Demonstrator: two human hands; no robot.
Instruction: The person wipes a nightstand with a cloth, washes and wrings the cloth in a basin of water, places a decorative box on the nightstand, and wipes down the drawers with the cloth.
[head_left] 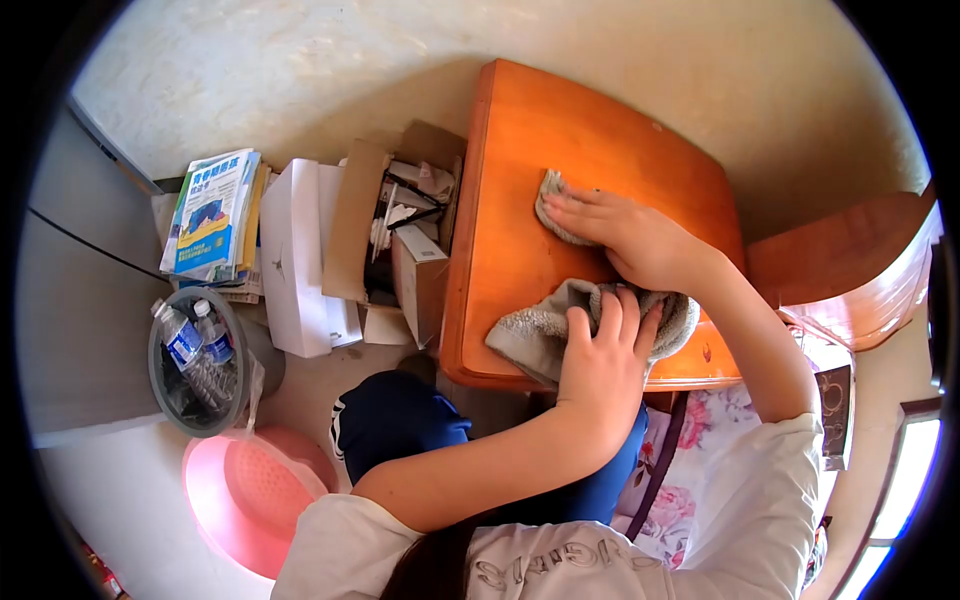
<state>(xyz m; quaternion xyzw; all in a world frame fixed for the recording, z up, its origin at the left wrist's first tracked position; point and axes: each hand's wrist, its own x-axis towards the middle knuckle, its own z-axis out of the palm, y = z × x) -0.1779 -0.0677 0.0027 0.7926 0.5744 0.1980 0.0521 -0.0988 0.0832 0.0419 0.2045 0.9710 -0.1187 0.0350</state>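
Note:
A grey cloth lies bunched over the near edge of the orange-brown wooden table top. My left hand grips this cloth from above, its fingers bent into the folds. Farther up the table, my right hand is closed over a small grey piece of cloth, with the fingertips pressing on it. Whether both pieces are one cloth is hidden beneath my right hand and wrist.
Left of the table stand an open cardboard box of odds and ends, a white box and stacked books. Nearer are a grey bin with plastic bottles and a pink basin. Floral fabric lies at the right.

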